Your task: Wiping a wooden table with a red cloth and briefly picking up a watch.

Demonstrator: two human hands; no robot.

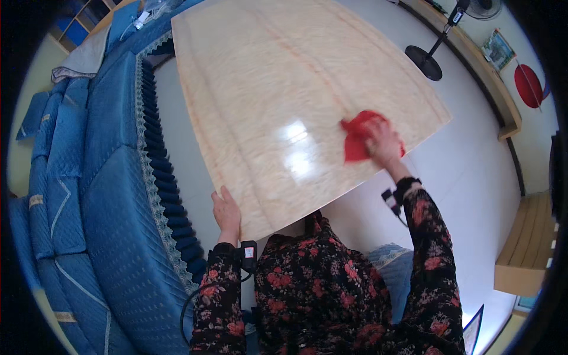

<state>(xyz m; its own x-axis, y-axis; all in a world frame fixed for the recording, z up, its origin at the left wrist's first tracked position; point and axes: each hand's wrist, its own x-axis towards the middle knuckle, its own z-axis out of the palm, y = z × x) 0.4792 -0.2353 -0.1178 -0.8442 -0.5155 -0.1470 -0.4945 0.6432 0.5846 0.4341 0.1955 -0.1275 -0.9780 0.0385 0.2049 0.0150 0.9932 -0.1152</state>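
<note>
A red cloth (357,145) lies bunched on the glossy cream marble-patterned table (266,77), near its front right edge. My right hand (384,142) presses down on the cloth with its fingers closed over it, slightly blurred by motion. At the table's near left corner, my left hand (226,212) holds the edge; part of its fingers is hidden. Both forearms wear black sleeves with red flowers, and each wrist carries a strap with a small black device.
A long blue quilted sofa (118,195) with lace trim runs along the left. Beyond the table's right side, a fan's round black base (423,63) stands on the pale floor. A cardboard-coloured box (520,248) is at the right. A bright reflection (297,154) shines on the tabletop.
</note>
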